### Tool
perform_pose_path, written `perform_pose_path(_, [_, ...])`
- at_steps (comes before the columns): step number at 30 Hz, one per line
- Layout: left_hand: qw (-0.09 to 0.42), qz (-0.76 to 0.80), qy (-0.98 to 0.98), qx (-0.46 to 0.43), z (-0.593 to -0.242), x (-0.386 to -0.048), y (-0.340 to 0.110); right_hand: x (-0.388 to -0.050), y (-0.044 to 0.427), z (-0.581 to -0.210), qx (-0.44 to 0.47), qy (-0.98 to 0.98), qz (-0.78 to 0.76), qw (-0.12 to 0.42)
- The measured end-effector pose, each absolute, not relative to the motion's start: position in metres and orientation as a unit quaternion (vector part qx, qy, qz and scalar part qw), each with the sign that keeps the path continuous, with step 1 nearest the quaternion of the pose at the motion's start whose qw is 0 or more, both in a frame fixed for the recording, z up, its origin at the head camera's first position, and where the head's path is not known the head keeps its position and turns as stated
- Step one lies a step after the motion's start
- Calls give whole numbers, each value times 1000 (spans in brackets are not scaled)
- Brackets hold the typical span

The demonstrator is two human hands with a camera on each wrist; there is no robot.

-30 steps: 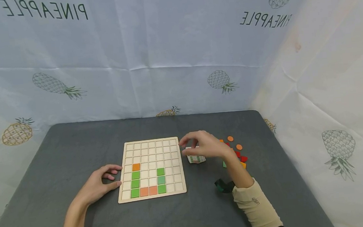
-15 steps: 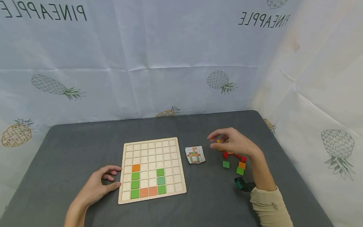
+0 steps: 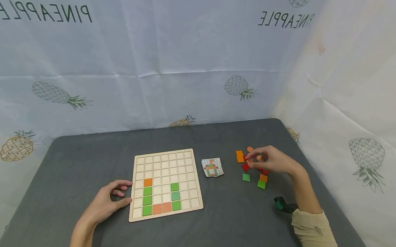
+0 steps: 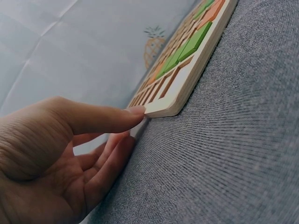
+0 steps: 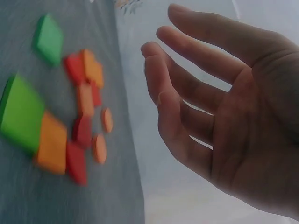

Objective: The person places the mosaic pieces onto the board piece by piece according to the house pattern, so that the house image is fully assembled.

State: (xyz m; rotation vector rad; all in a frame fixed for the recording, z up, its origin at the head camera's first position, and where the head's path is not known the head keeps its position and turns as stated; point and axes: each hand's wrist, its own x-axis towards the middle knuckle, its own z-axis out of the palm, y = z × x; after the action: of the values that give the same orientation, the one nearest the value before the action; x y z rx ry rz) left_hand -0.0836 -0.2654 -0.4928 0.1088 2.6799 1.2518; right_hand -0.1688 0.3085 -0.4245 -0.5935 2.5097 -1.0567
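My left hand (image 3: 105, 200) rests at the left side of a wooden grid board (image 3: 185, 181). In the left wrist view its thumb touches the board's edge, with the other fingers loosely bent beside it. Green tiles (image 3: 147, 200) and orange tiles (image 3: 161, 208) form a U shape in the board's lower cells. My right hand (image 3: 273, 161) hovers over loose pieces at the right, its fingers relaxed and apart and nothing between them. Below it lie a green tile (image 5: 21, 114), an orange tile (image 5: 52, 142), red pieces (image 5: 77, 163) and orange discs (image 5: 99, 148). The hand partly hides the pile in the head view.
A small pattern card (image 3: 212, 167) with a coloured grid figure lies between the board and the pile. A lone green tile (image 3: 246, 177) sits nearer the card. A pineapple-print cloth (image 3: 160, 99) hangs behind the dark grey table (image 3: 91, 156).
My right hand has moved right, from above the card to over the loose pieces, leaving the card uncovered. The left hand and the board have stayed in place.
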Motion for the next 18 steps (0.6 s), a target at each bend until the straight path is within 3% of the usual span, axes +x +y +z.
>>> perform_pose_path(18, [96, 422, 901, 37, -494, -84, -266, -153, 352, -458, -202, 891, -348, 210])
